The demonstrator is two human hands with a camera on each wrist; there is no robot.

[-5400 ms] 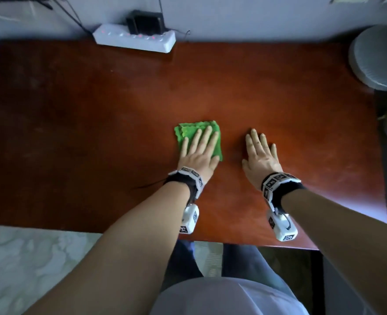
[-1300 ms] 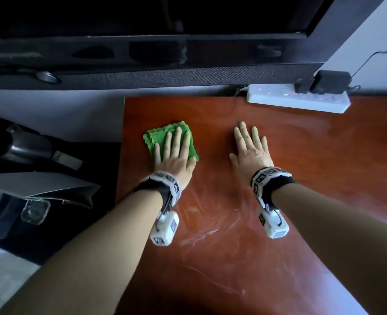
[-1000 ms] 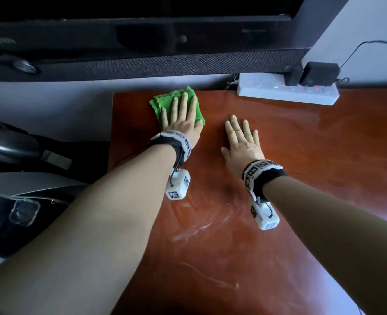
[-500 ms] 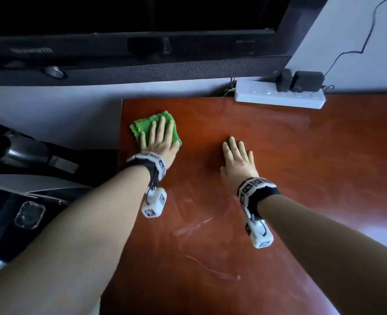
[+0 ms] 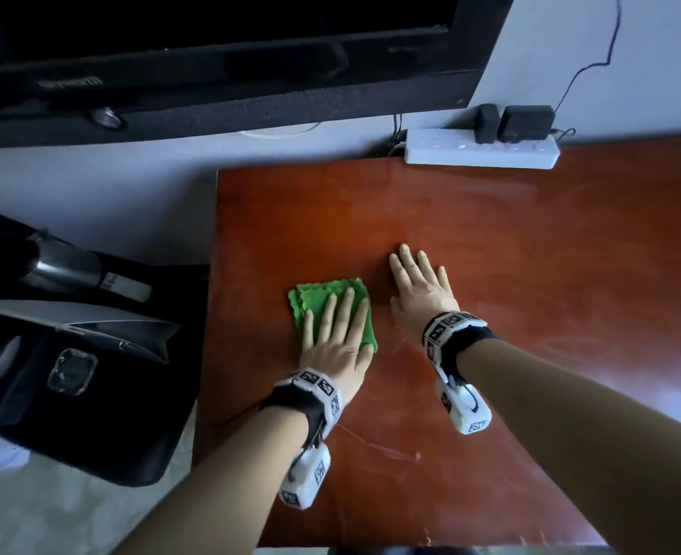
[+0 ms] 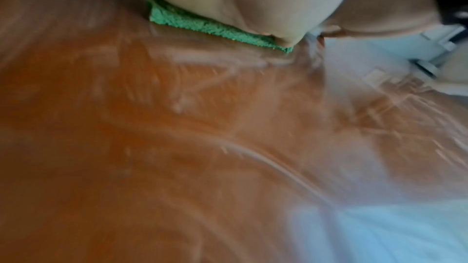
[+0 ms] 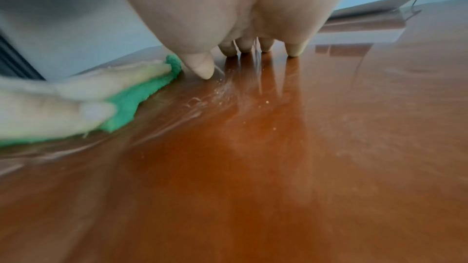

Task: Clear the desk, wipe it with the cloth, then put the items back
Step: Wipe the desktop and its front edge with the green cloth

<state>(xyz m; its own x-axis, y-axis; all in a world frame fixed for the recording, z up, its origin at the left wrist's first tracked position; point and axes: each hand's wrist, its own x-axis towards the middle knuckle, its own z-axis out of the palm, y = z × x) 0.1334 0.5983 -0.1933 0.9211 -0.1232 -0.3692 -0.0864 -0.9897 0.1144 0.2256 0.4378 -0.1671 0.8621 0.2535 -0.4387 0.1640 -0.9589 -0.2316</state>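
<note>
A folded green cloth [image 5: 318, 302] lies on the reddish-brown desk [image 5: 491, 242], a little in from its left edge. My left hand [image 5: 336, 334] presses flat on the cloth with straight fingers; the left wrist view shows the cloth [image 6: 202, 25] squeezed under the palm. Just to the right, my right hand [image 5: 420, 284] lies flat on the bare wood, fingers spread. In the right wrist view its fingertips [image 7: 293, 50] touch the desk, with the cloth [image 7: 131, 97] under my left hand's fingers at the left. Pale wipe streaks [image 5: 374, 446] mark the wood near me.
A white power strip [image 5: 481, 152] with black adapters plugged in sits at the desk's back edge against the wall. A large dark screen [image 5: 210, 66] hangs above. Left of the desk stands a black and silver object [image 5: 70, 354] on the floor.
My left hand has slid the cloth back toward me and a little right, away from the desk's far left corner. The right hand has stayed flat on the wood.
</note>
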